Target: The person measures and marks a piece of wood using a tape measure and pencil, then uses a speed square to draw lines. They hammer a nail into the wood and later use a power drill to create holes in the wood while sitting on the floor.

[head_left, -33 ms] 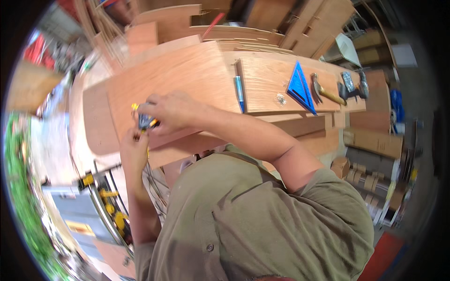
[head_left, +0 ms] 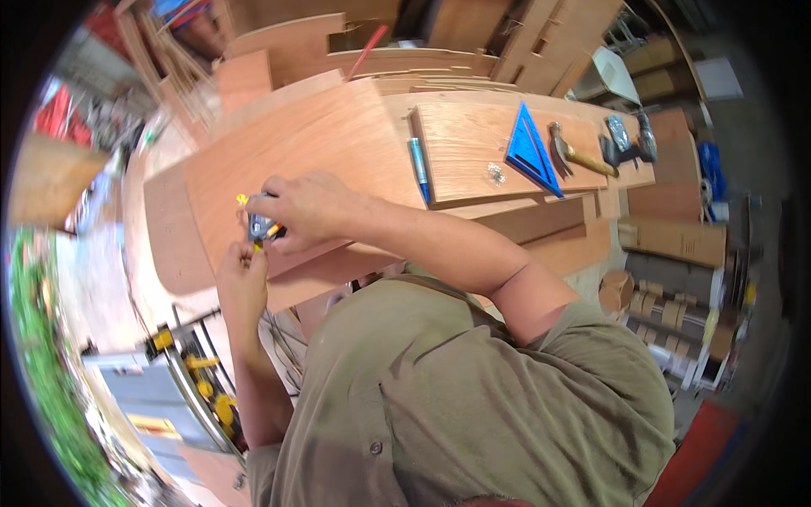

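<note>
The right hand point(head_left: 308, 209) curls around a grey-and-yellow tape measure point(head_left: 260, 221), over the left part of a plywood sheet point(head_left: 312, 139); the left hand point(head_left: 243, 277) pinches its yellow end. Off right, a blue triangular square point(head_left: 516, 150) lies beside a hammer point(head_left: 591, 160).

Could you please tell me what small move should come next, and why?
I would probably ease the left hand gently away from the tape measure to draw out some blade: the right hand holds it over the wooden board, and the left hand's fingers are at a small yellow part, seemingly the blade's end.
</note>
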